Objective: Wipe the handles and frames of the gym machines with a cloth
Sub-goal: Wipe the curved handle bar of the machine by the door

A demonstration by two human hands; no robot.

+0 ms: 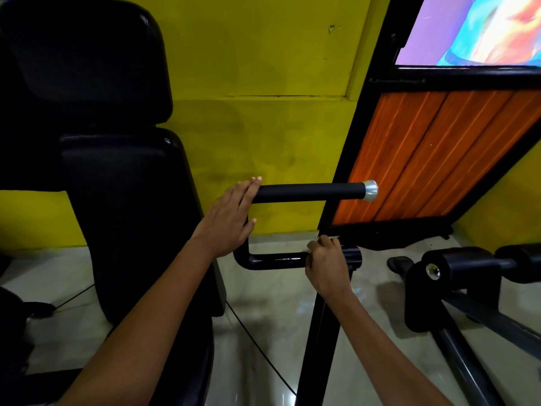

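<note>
Both forearms reach up from the bottom edge toward a black U-shaped bar on the gym machine. Of that bar, the upper arm is a foam-gripped handle (310, 192) running left to right and ending in a silver cap (370, 190) at the right; the lower arm is a glossy frame tube (275, 260) lying parallel below it. On the handle's left end, by the bend, the left hand (231, 218) lies with fingers straight and together, gripping nothing. Lower and to the right, the right hand (326, 263) is curled over the frame tube next to a black roller end (352, 256); a pale sliver at its fingertips may be the cloth (332, 237), though it is too small to be sure. Since the handle's free length stretches rightward, away from the left hand and above the right, the cloth-side hand looks better placed for it, with a short rise and a stroke along that horizontal axis. Left of all this stands the black padded seat back (123, 200).
</note>
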